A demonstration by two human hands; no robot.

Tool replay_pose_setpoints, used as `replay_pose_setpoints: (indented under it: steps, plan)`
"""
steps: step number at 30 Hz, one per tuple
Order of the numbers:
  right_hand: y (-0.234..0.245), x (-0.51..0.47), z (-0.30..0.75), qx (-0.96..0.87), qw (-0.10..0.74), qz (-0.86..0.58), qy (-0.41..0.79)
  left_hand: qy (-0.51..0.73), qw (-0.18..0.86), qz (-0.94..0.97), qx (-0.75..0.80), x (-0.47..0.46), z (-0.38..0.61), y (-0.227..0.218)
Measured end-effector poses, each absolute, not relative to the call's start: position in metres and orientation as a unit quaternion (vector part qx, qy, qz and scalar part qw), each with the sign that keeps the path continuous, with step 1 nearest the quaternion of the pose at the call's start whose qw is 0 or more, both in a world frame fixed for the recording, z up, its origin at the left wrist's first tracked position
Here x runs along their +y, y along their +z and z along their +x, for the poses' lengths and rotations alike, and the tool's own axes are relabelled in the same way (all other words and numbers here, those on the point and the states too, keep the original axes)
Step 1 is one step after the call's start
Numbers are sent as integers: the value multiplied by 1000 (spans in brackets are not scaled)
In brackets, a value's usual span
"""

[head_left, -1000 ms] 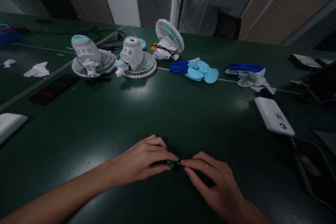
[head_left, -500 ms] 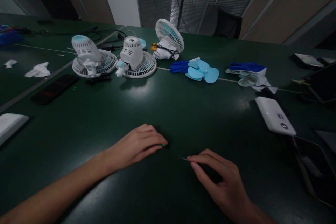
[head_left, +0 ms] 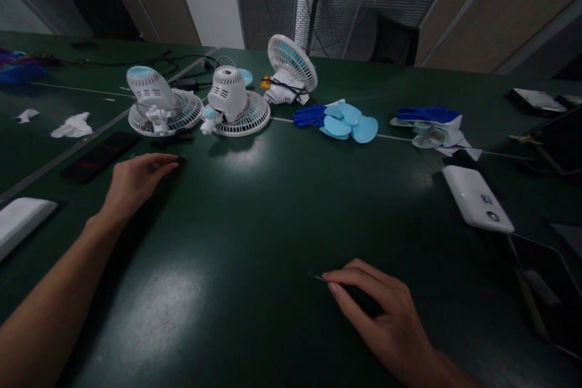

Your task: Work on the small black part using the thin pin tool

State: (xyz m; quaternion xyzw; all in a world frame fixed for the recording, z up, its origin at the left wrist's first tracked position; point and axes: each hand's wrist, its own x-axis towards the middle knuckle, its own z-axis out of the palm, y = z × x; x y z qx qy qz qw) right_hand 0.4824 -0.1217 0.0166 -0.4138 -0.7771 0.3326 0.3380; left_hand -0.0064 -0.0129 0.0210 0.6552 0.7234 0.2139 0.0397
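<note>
My left hand (head_left: 139, 180) is over the table at the left, thumb and fingers pinched together just in front of a dark phone-like slab (head_left: 100, 156). Something small and dark shows at its fingertips, too unclear to name. Beyond it lie two small white fans, face down: the left fan (head_left: 157, 100) and the middle fan (head_left: 230, 97). Near the front, my right hand (head_left: 382, 315) pinches a thin metal pin-like piece (head_left: 317, 277) between thumb and forefinger, its tip pointing left.
Behind stand a third white fan (head_left: 291, 70), light blue fan blades (head_left: 350, 122) and blue-and-white gloves (head_left: 427, 121). On the right is a white device (head_left: 477, 199) with a dark tablet-like slab (head_left: 545, 291). Tissue (head_left: 73, 125) and a white box (head_left: 22, 221) lie left.
My left hand has moved from the middle of the table to the far left, toward the fans. The right hand stays in place, still pinching the thin metal piece.
</note>
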Motion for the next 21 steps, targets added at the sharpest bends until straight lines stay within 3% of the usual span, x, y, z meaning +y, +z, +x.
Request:
replay_pose_setpoints:
  steps: [21]
  plan:
    - [10, -123, 485, -780, 315, -418, 342, 202, 151, 671, 697, -10, -31, 26]
